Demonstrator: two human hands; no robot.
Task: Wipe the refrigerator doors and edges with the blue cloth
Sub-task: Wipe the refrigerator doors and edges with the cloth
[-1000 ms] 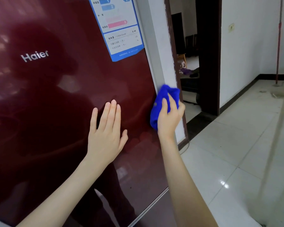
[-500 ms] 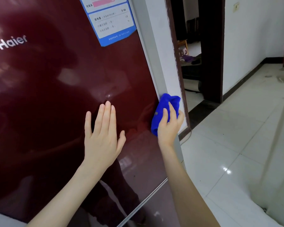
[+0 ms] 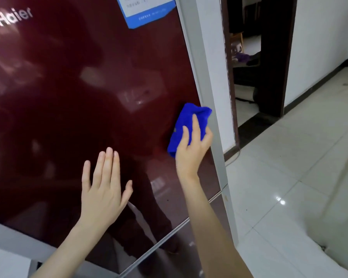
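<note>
Blue cloth (image 3: pixel 186 117) slid from silver edge (image 3: pixel 195 63) onto red door (image 3: pixel 88 97).

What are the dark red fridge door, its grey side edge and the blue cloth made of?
Dark red fridge door: glossy, likely glass or lacquer; mirrors the room. Grey side edge: matte plastic or painted metal; no reflections. Blue cloth: fuzzy fabric, probably microfibre; bunches under right hand.
</note>
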